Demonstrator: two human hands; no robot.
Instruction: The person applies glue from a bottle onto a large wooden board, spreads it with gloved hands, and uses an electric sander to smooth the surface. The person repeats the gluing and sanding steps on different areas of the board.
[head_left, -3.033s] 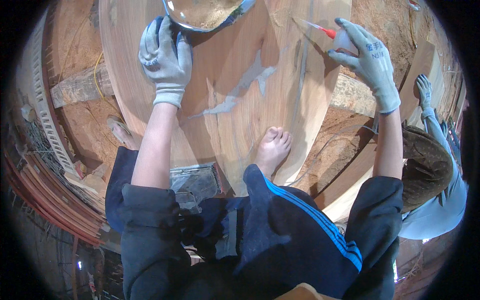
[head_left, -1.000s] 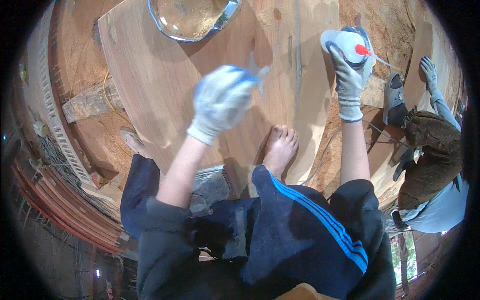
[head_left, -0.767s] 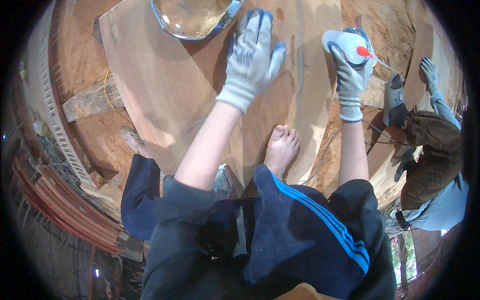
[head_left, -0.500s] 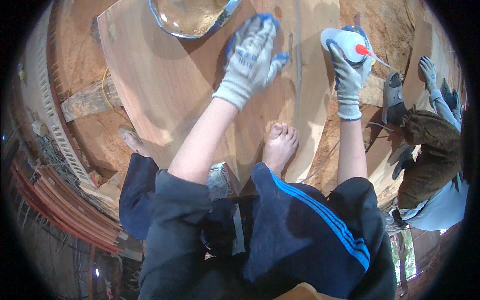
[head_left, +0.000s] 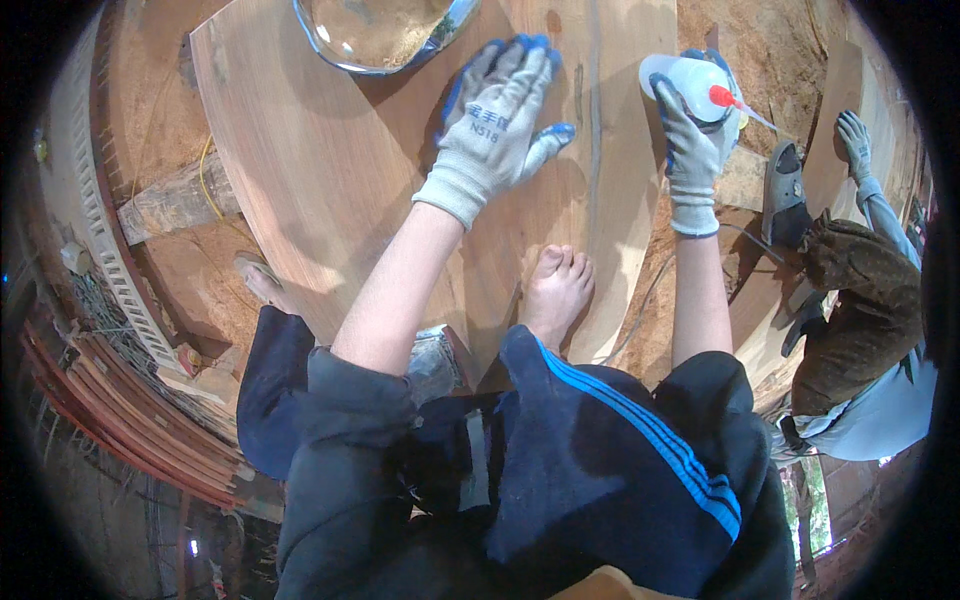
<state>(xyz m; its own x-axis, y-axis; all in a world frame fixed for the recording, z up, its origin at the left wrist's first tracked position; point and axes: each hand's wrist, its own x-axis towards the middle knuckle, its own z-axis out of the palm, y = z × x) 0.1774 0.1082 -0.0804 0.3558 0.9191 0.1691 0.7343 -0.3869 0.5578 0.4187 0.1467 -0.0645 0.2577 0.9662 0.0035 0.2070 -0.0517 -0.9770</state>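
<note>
My left hand (head_left: 494, 120), in a grey and blue work glove, lies flat on a broad wooden board (head_left: 300, 190) with its fingers stretched out and thumb apart. Over the board's right edge, my right hand (head_left: 697, 135), gloved alike, is wrapped round a translucent white squeeze bottle (head_left: 690, 80). The bottle is tilted, and its red cap with a thin pale nozzle points to the lower right. A dark filled crack (head_left: 595, 110) runs along the board between my hands. Just beyond my left hand stands a round bowl (head_left: 385, 68) with brownish dust inside, cut off by the upper edge.
My bare foot (head_left: 558, 295) rests on the board. To the right, another person (head_left: 860, 310) bends over a second plank (head_left: 835, 80), one gloved hand on it. A grey clog (head_left: 785, 190) is near that person. Curved reddish strips (head_left: 140, 420) are stacked at the left, beside a ladder-like frame (head_left: 130, 290).
My left hand has slid slightly toward me and to the left across the board, still flat. My right hand and the bottle have barely moved.
</note>
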